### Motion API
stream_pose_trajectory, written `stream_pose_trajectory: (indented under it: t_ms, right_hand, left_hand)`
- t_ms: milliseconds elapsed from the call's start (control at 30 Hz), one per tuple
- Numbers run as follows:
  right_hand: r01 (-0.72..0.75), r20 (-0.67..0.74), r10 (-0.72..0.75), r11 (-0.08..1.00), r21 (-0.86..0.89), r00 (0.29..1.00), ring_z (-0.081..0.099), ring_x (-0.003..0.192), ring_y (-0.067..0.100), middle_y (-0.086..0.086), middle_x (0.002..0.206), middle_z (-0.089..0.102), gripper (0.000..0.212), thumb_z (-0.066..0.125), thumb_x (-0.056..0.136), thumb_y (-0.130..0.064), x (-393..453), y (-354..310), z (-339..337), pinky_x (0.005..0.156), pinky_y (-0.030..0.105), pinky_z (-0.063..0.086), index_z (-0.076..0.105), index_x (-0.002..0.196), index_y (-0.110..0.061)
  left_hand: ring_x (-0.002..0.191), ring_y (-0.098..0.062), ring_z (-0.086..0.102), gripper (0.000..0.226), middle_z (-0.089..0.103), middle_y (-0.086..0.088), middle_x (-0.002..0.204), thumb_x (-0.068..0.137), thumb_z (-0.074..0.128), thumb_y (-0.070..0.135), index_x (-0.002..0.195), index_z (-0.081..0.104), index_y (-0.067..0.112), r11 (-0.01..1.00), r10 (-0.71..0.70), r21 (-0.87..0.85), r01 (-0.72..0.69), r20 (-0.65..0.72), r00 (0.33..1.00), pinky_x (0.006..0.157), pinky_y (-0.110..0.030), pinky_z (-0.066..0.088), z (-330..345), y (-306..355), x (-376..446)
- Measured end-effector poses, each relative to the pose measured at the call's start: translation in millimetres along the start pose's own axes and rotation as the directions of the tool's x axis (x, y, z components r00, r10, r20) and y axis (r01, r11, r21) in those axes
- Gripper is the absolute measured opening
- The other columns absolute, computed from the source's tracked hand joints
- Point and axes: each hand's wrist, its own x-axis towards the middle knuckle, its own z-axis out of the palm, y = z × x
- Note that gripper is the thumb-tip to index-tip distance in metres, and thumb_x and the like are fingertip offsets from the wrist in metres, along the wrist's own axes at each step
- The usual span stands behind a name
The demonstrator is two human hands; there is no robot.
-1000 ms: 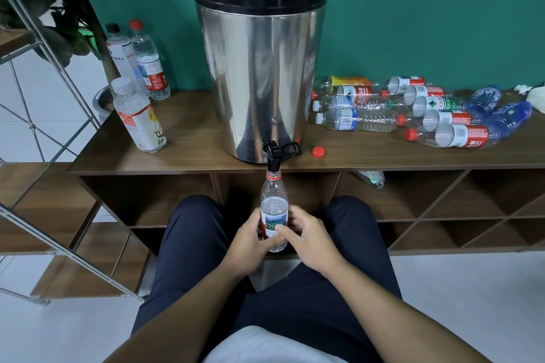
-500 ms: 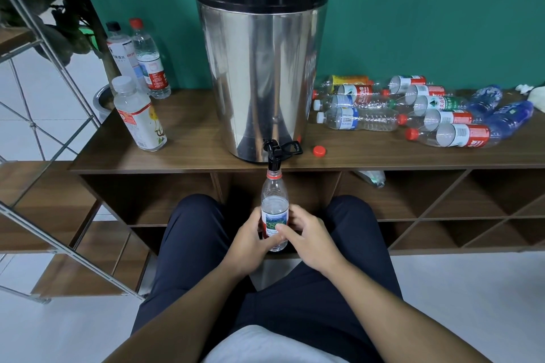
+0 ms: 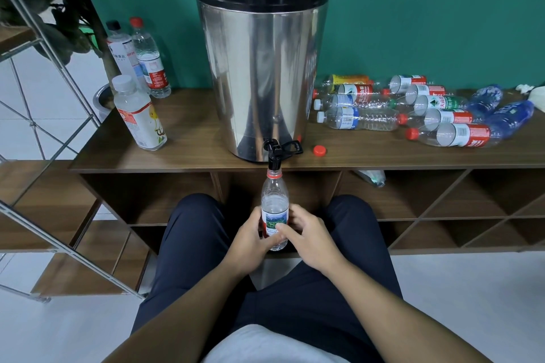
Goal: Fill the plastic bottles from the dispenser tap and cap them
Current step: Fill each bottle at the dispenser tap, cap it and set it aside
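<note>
A tall steel dispenser (image 3: 259, 68) with a black lid stands on the wooden shelf top (image 3: 191, 153). Its black tap (image 3: 275, 152) juts over the front edge. Directly under the tap I hold an uncapped clear bottle (image 3: 275, 200) upright, its mouth touching the spout. My left hand (image 3: 250, 239) and my right hand (image 3: 306, 237) both wrap its lower half. Water stands roughly at the label's top edge. A loose red cap (image 3: 319, 150) lies on the shelf right of the tap.
Three capped bottles (image 3: 138, 115) stand at the left of the shelf top. Several empty bottles (image 3: 413, 109) lie in a pile to the right. A metal stair frame (image 3: 44, 156) rises at the left. Open cubbies (image 3: 427, 194) sit below; my knees are in front.
The water level in the held bottle has risen a little. Both hands and the bottle stay in the same place under the tap.
</note>
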Motion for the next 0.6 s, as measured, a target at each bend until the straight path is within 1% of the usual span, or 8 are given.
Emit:
stream_pose_trajectory:
  t_ms: [67, 167, 300, 467, 600]
  right_hand:
    - [0.001, -0.003, -0.001, 1.0, 0.003, 1.0, 0.07, 0.127, 0.001, -0.021, 0.134, 0.076, 0.049, 0.075, 0.105, -0.03, -0.3, -0.8, -0.2, 0.108, 0.037, 0.061, 0.063, 0.151, -0.038]
    - [-0.004, -0.008, 0.004, 1.0, -0.012, 1.0, 0.068, 0.128, -0.003, -0.023, 0.135, 0.075, 0.049, 0.075, 0.105, -0.031, -0.4, -1.8, -1.0, 0.109, 0.035, 0.06, 0.062, 0.152, -0.039]
    - [-0.004, -0.007, 0.004, 1.0, -0.018, 1.0, 0.067, 0.129, -0.002, -0.023, 0.135, 0.075, 0.048, 0.075, 0.105, -0.032, -0.7, -2.1, -1.0, 0.109, 0.034, 0.06, 0.063, 0.151, -0.039]
    - [-0.001, 0.001, 0.001, 1.0, 0.001, 1.0, 0.07, 0.128, 0.002, -0.02, 0.135, 0.076, 0.048, 0.075, 0.105, -0.03, -1.0, -1.4, -0.7, 0.107, 0.037, 0.062, 0.062, 0.151, -0.038]
    - [-0.013, 0.001, 0.013, 1.0, -0.005, 1.0, 0.069, 0.129, 0.001, -0.02, 0.136, 0.075, 0.048, 0.076, 0.105, -0.035, -1.0, -2.2, -0.4, 0.108, 0.037, 0.061, 0.062, 0.151, -0.038]
  left_hand:
    - [0.125, -0.007, 0.072, 0.055, 0.075, 0.013, 0.133, 0.099, 0.087, 0.026, 0.146, 0.06, 0.032, 1.0, 0.0, 0.003, 0.001, 0.0, 1.0, 0.106, -0.034, 0.06, 0.0, 0.0, 0.1]
    - [0.125, -0.006, 0.072, 0.055, 0.075, 0.014, 0.134, 0.099, 0.087, 0.027, 0.146, 0.06, 0.032, 1.0, 0.0, 0.009, 0.0, -0.001, 1.0, 0.106, -0.034, 0.06, 0.2, 0.2, -0.1]
    - [0.125, -0.004, 0.071, 0.055, 0.074, 0.016, 0.134, 0.099, 0.087, 0.028, 0.147, 0.059, 0.032, 1.0, 0.002, 0.025, -0.002, -0.009, 1.0, 0.105, -0.029, 0.058, 0.4, 1.2, -0.1]
    - [0.123, -0.005, 0.071, 0.052, 0.074, 0.015, 0.131, 0.099, 0.086, 0.025, 0.144, 0.06, 0.031, 1.0, 0.007, 0.031, -0.007, -0.006, 1.0, 0.104, -0.031, 0.059, 0.2, 1.8, -0.3]
    - [0.123, -0.004, 0.072, 0.054, 0.074, 0.019, 0.131, 0.099, 0.087, 0.024, 0.145, 0.059, 0.03, 1.0, -0.002, 0.024, 0.002, -0.002, 1.0, 0.104, -0.03, 0.059, 0.1, 2.3, -0.8]
